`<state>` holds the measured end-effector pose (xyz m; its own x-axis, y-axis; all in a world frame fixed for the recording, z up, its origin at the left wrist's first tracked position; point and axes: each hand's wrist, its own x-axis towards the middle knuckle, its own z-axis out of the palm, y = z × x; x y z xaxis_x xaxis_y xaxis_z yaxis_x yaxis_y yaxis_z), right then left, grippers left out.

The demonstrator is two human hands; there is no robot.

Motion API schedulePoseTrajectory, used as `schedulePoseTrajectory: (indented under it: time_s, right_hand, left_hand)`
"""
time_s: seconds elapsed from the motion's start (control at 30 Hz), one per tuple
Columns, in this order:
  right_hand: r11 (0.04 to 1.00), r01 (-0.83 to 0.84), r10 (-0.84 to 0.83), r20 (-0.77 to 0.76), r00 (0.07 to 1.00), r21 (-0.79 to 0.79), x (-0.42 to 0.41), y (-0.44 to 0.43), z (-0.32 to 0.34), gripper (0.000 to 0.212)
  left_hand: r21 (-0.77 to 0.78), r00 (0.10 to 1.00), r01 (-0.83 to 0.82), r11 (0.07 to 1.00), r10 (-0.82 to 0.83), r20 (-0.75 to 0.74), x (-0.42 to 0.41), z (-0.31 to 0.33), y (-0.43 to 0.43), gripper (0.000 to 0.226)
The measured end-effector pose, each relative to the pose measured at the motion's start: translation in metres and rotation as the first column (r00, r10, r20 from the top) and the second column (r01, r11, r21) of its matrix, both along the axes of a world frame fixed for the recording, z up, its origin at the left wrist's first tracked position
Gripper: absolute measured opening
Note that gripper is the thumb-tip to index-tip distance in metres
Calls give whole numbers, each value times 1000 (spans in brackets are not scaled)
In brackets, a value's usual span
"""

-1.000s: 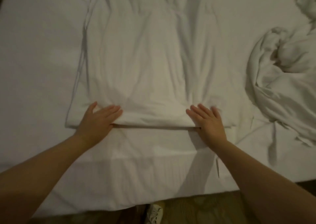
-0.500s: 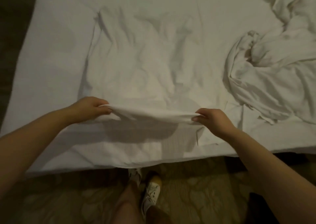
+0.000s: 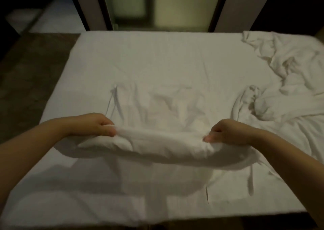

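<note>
A: What are the hands doing?

B: The left hand [image 3: 94, 126] is curling its fingers and thumb round one end of a folded white cloth [image 3: 163, 147]. The right hand [image 3: 226, 133] is pinching the other end, with its thumb tip showing on the near side.

A: Where is the cloth sitting?

B: It is hanging between the two hands, just above the near half of the bed [image 3: 157, 57]. The middle is sagging into a thick, soft, rounded roll. Its far part is trailing onto the bed in loose creases.

A: And the fabric?

B: It is looking matte and limp, like plain bedding, and it is blurring slightly at the edges.

A: What is lying around it?

B: The bed sheet is stretching out smooth and pale. A crumpled heap of white linen [image 3: 284, 93] is bunching in deep folds on the bed's right side, near the right hand. Dark floor [image 3: 31, 71] is showing to the left, and a pale frosted panel [image 3: 157, 3] is standing beyond the bed's far edge.
</note>
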<state>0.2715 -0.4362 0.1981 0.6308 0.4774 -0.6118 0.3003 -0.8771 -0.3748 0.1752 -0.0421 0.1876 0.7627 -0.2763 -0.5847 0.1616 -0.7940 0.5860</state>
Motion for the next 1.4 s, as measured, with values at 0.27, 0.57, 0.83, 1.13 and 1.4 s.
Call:
schedulePoseTrajectory:
  time_s: [0.27, 0.57, 0.83, 1.13, 1.4]
  right_hand:
    - [978, 208, -122, 816, 565, 2, 201, 80, -33, 32]
    - [928, 372, -281, 617, 735, -20, 165, 81, -196, 58]
    - [688, 708, -705, 85, 704, -162, 144, 30, -251, 109]
    - [538, 827, -716, -428, 551, 164, 170, 17, -196, 52]
    - [684, 466, -462, -160, 872, 561, 237, 53, 41, 41]
  left_hand:
    - [400, 799, -291, 869, -9, 601, 223, -12, 34, 28]
    - [519, 892, -407, 751, 204, 404, 202, -194, -9, 60]
    - [470, 870, -470, 747, 302, 389, 124, -249, -16, 62]
    - [137, 787, -617, 775, 605, 123, 175, -203, -86, 56]
    - [-344, 729, -665, 663, 676, -106, 228, -38, -164, 55]
